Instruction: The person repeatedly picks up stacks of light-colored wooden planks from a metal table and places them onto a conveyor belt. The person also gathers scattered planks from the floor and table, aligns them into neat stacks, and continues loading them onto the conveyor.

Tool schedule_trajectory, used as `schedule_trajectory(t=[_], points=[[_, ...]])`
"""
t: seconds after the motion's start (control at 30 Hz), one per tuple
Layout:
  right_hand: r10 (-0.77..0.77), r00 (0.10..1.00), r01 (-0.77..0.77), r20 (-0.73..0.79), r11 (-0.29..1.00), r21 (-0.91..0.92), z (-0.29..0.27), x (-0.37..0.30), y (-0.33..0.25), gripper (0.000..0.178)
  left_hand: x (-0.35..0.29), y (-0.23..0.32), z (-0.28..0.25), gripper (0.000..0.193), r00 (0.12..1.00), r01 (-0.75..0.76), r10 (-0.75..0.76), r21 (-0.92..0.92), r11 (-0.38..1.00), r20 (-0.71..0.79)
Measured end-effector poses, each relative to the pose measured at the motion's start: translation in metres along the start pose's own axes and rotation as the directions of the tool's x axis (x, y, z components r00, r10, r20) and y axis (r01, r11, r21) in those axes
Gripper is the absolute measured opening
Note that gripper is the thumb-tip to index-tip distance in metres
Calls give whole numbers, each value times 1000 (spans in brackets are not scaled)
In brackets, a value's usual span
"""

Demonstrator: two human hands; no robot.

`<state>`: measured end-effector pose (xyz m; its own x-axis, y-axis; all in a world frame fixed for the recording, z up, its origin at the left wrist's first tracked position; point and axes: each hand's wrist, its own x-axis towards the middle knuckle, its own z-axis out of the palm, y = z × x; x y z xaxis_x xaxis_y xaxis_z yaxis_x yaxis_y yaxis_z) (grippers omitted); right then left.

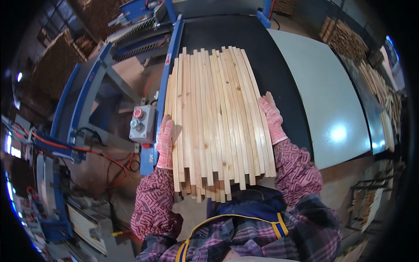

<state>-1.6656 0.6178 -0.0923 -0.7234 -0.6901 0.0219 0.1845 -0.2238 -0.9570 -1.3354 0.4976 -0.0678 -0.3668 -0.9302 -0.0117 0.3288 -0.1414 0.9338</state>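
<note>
Slats (217, 118) of pale wood, many of them, lie side by side as one flat bundle on the black belt (279, 74) of a blue-framed machine. Their long axis runs straight away from the person, from the near edge of the belt toward its far end. The near ends stick out over that near edge, uneven in length, above the person's apron (244, 214); the far ends fan out a little.

From the head view, both hands bracket the bundle from its two long sides. The left hand (165, 142), in a pink knit glove, lies flat against the left edge of the slats, close to the blue rail (168, 74) at the belt's left edge; fingers extended, pressing rather than wrapped around anything. The right hand (271, 118), gloved the same, rests open along the right edge of the bundle, fingers pointing away, slightly farther up the slats than the left. Neither hand closes on a slat; both touch the outermost pieces, so the bundle sits directly between them, about equally near to each.

Left of the rail hangs a grey switch box (142, 123) with a red button. Right of the belt is a pale grey table (323, 96), and beyond it stacks of wood (345, 39).
</note>
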Motion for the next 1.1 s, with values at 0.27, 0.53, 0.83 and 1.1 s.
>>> schedule_trajectory(t=[0.27,0.53,0.83,1.1], points=[[393,704,-643,591,706,296,-7,-18,-71,56,-8,31,-9,67,963,221,-222,24,975,151],[253,739,-575,625,720,388,-31,-3,-35,54,-64,59,69,96,987,153,-157,122,981,19],[293,590,-735,753,580,350,-91,-4,-46,53,-29,-4,81,90,948,4,-81,246,969,307],[160,968,124,191,355,-926,-49,37,-15,98,32,-10,41,84,990,-140,-32,942,-306,137]])
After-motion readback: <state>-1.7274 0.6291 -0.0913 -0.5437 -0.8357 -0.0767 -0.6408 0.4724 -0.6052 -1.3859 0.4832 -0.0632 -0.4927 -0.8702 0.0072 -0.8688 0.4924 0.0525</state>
